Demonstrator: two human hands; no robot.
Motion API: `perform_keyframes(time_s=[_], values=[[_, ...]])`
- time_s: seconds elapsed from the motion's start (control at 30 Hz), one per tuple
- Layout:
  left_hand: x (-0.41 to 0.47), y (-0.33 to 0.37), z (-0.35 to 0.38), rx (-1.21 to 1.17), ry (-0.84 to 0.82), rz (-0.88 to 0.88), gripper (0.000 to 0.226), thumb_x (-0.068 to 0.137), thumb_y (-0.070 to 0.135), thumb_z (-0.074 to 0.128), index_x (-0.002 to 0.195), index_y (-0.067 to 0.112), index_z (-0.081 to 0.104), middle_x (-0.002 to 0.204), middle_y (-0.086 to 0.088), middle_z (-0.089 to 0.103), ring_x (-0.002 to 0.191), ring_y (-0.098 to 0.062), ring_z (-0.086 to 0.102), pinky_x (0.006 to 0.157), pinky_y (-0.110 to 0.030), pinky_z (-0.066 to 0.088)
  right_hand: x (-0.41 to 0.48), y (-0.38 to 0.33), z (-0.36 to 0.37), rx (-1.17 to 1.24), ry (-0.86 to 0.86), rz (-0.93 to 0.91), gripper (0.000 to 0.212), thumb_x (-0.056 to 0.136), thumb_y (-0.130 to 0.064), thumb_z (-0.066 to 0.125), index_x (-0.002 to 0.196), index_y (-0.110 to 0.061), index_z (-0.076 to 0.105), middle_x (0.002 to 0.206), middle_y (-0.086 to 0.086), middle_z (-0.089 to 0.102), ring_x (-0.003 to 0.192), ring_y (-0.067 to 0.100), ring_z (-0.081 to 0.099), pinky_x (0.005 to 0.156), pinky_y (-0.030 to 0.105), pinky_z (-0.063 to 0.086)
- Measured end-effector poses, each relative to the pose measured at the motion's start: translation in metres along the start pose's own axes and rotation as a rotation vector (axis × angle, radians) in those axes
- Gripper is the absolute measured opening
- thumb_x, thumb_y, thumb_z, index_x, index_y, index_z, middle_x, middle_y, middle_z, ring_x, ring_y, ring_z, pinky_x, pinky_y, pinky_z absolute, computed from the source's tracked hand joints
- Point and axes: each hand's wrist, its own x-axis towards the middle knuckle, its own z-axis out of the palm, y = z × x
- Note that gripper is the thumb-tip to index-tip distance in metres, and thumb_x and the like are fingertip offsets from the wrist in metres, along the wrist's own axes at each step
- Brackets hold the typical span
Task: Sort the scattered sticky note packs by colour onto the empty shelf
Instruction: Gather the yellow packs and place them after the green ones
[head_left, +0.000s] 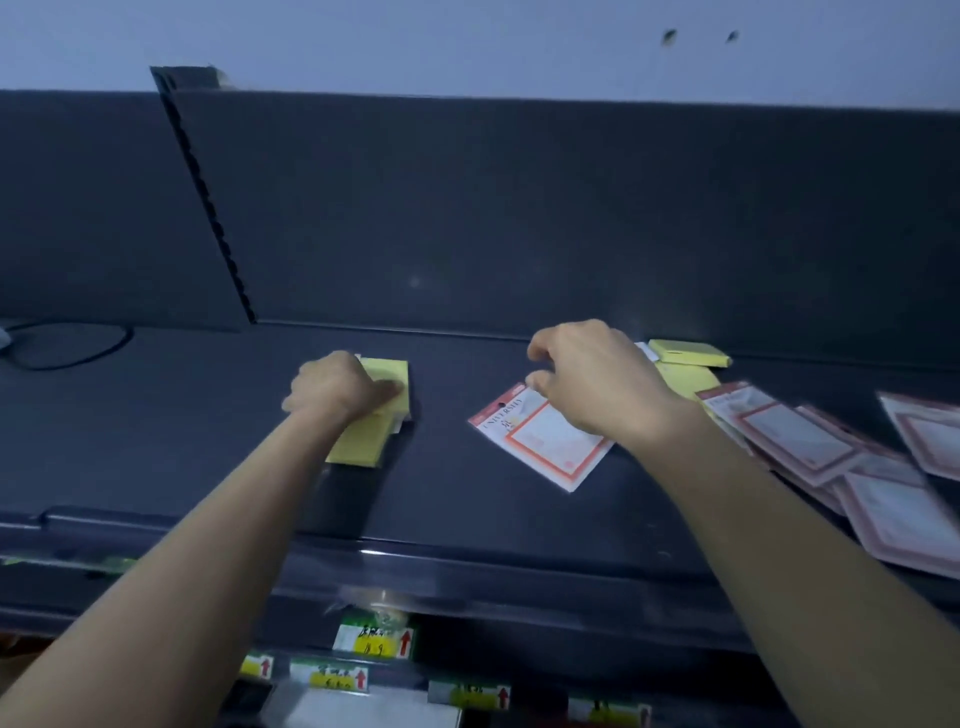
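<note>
1. Progress, as I judge it, is early. A yellow stack (371, 415) has been started at the middle-left of the dark shelf (467, 519). One red-bordered pack (545, 447) lies alone near the middle, apart from the yellow.
2. The left hand (337, 387) sits on the yellow stack. Its fingers curl over the far-left edge and its thumb lies across the top, gripping the uppermost pack.
3. The right hand (587, 384) is over the upper corner of the red-bordered pack with fingers curled. The thumb is at the pack's edge, but I cannot tell whether it pinches the pack.
4. Left to do: loose yellow packs (688, 353) lie at the back right, close to the rear of the shelf. A heap of red-bordered packs (800, 441) sprawls along the right side, overlapped and askew. Both colours there appear unsorted.
5. The yellow packs are plain matte paper blocks, squarish and thick, with crisp edges. They should stack squarely.
6. The red-bordered packs are thin and flat. Each seems to sit in a glossy clear sleeve with a printed header and a small hole. They are probably slippery and apt to slide over one another.
7. The shelf is smooth and dark, likely painted metal, with a plain back panel (519, 208). A black cable (67, 348) loops at the far left. Price labels (371, 642) line the edge below.
</note>
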Motion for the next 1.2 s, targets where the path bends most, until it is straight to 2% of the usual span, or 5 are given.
perform_keyframes(time_s=[0.2,0.47,0.57,0.93,1.2], values=[[-0.003,0.034,-0.003,-0.189,0.186,0.181,0.01,0.083,0.006,0.057,0.092,0.0,0.057,0.095,-0.017,0.061,0.08,-0.034,0.057,0.056,-0.033,0.042,0.012,0.05,0.006,0.025,-0.055,0.131,0.023,0.091,-0.024,0.057,0.109,-0.01,0.064,0.104,0.011,0.066,0.094,0.032,0.06,0.08,0.038,0.052],[-0.061,0.109,-0.003,-0.323,0.136,0.517,0.01,0.08,0.012,0.065,0.083,0.017,0.057,0.088,-0.006,0.06,0.081,-0.028,0.055,0.065,-0.028,0.035,0.022,0.143,0.013,0.078,-0.163,0.488,0.037,0.084,-0.034,0.064,0.062,-0.012,0.042,0.069,0.003,0.05,0.07,0.027,0.052,0.05,0.026,0.032],[-0.076,0.124,0.005,-0.331,0.075,0.566,0.01,0.08,0.013,0.067,0.084,0.019,0.06,0.087,-0.005,0.063,0.081,-0.024,0.059,0.062,-0.028,0.039,0.023,0.158,0.021,0.068,-0.273,0.538,0.046,0.083,-0.049,0.063,0.062,-0.012,0.045,0.075,0.003,0.053,0.078,0.027,0.054,0.063,0.028,0.039],[-0.096,0.142,0.016,-0.267,0.082,0.559,0.012,0.082,0.012,0.066,0.093,0.014,0.063,0.091,-0.005,0.064,0.083,-0.024,0.06,0.065,-0.028,0.043,0.042,0.158,0.023,0.025,-0.492,0.582,0.075,0.071,-0.063,0.07,0.125,-0.016,0.047,0.134,0.007,0.047,0.127,0.034,0.037,0.097,0.039,0.032],[-0.114,0.142,0.008,-0.272,0.116,0.536,0.01,0.08,0.01,0.066,0.084,0.019,0.064,0.076,0.004,0.062,0.074,-0.02,0.058,0.057,-0.025,0.043,0.049,0.154,0.01,0.202,-0.41,0.425,0.03,0.081,-0.026,0.073,0.086,-0.005,0.054,0.084,0.008,0.058,0.084,0.028,0.06,0.078,0.032,0.049]])
